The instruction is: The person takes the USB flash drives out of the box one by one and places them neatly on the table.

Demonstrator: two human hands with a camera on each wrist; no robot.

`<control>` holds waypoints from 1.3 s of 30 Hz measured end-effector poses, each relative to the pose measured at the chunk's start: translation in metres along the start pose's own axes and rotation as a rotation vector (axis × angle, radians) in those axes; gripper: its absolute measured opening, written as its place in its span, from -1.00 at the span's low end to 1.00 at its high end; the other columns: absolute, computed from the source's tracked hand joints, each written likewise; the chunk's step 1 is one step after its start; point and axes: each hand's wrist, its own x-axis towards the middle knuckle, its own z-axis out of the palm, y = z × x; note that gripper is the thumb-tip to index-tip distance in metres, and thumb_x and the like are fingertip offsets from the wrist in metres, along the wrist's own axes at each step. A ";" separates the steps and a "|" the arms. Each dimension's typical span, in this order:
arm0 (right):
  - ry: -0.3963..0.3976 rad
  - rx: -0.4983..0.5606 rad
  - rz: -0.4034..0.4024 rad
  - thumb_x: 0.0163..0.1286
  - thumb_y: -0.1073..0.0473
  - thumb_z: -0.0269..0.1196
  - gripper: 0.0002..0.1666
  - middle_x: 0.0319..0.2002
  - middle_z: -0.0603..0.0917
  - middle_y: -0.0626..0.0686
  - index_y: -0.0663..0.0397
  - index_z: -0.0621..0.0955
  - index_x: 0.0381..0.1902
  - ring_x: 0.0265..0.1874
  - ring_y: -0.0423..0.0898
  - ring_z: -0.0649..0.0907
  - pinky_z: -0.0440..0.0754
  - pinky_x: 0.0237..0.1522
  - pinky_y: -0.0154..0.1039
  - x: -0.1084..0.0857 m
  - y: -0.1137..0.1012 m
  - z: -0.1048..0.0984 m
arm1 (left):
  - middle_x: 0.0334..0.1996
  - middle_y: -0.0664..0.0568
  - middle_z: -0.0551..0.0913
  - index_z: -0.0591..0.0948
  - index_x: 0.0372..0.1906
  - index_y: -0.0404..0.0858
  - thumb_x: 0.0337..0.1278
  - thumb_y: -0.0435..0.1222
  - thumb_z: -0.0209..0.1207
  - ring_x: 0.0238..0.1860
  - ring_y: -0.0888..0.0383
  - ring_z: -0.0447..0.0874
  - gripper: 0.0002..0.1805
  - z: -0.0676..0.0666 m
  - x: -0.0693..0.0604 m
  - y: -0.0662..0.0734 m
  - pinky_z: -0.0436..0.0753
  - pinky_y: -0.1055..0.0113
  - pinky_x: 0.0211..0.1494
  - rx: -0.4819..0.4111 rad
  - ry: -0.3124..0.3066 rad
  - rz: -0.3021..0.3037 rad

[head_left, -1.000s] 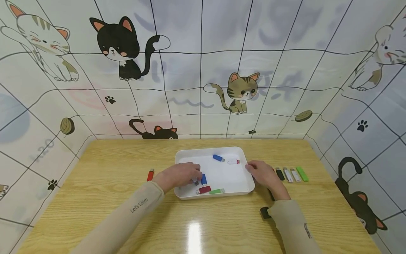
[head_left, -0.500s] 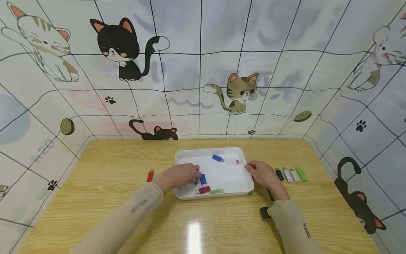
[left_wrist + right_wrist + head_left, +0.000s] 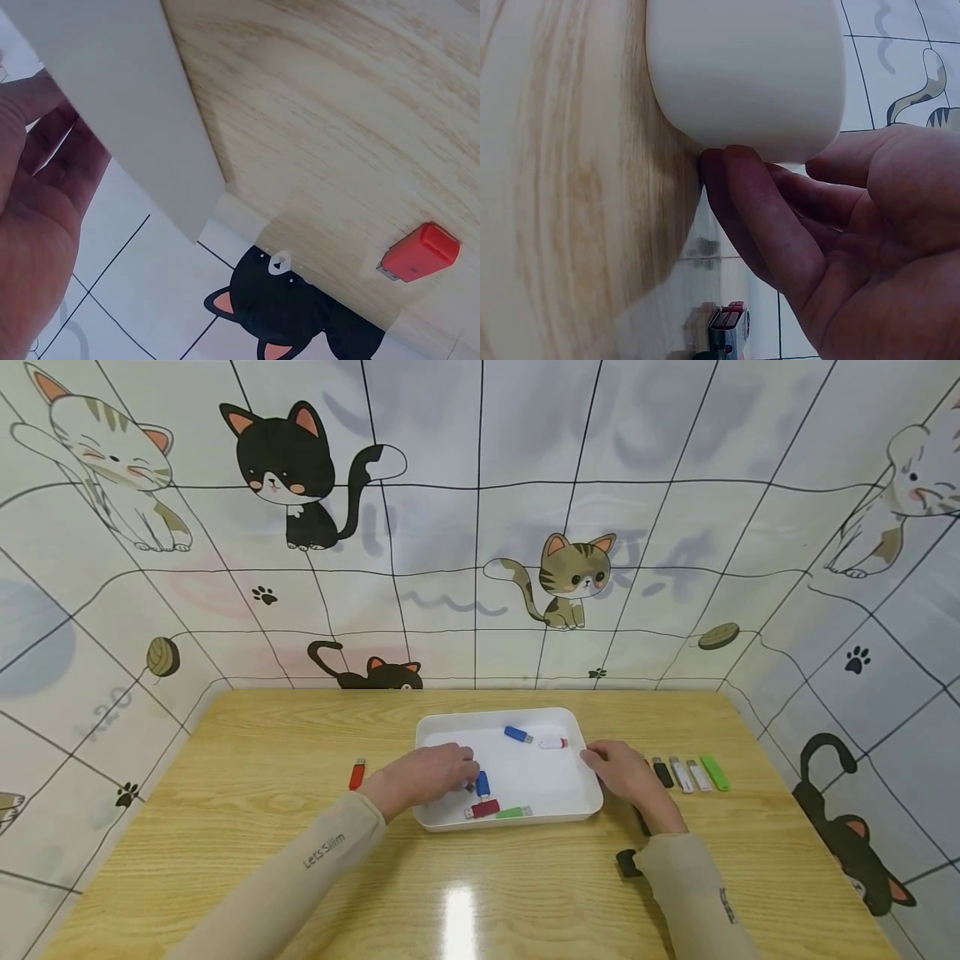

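Note:
A white tray (image 3: 536,777) holds several USB sticks, among them a blue stick (image 3: 517,734), a white one (image 3: 552,743), a dark red one (image 3: 482,809) and a green one (image 3: 513,812). My left hand (image 3: 431,772) reaches over the tray's left side, fingertips down at a small stick (image 3: 470,787) that they mostly hide, beside a second blue stick (image 3: 483,784). In the left wrist view the tray wall (image 3: 127,112) covers the fingertips of that hand (image 3: 41,195). My right hand (image 3: 855,232) grips the tray's right edge (image 3: 742,75), fingers against its outside.
A red USB stick (image 3: 357,774) lies on the wooden table (image 3: 300,727) left of the tray. Right of my right hand, a black stick (image 3: 662,772), two pale ones (image 3: 681,774) and a green one (image 3: 715,772) form a row. A black object (image 3: 627,863) shows at my right sleeve.
The small stick at my left fingertips has shifted slightly and shows less of itself. My right hand stays on the tray edge, and the tray has not visibly moved on the table.

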 end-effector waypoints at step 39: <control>0.020 -0.004 -0.008 0.64 0.10 0.06 -0.56 -0.06 0.70 0.20 0.35 0.63 0.16 -0.20 0.04 0.58 0.56 -0.13 -0.02 0.000 0.002 0.000 | -0.12 0.07 0.65 0.67 -0.03 -0.25 0.39 -0.37 0.29 -0.16 0.19 0.62 -0.86 -0.014 -0.064 -0.017 0.71 0.24 -0.02 -0.319 0.500 -0.252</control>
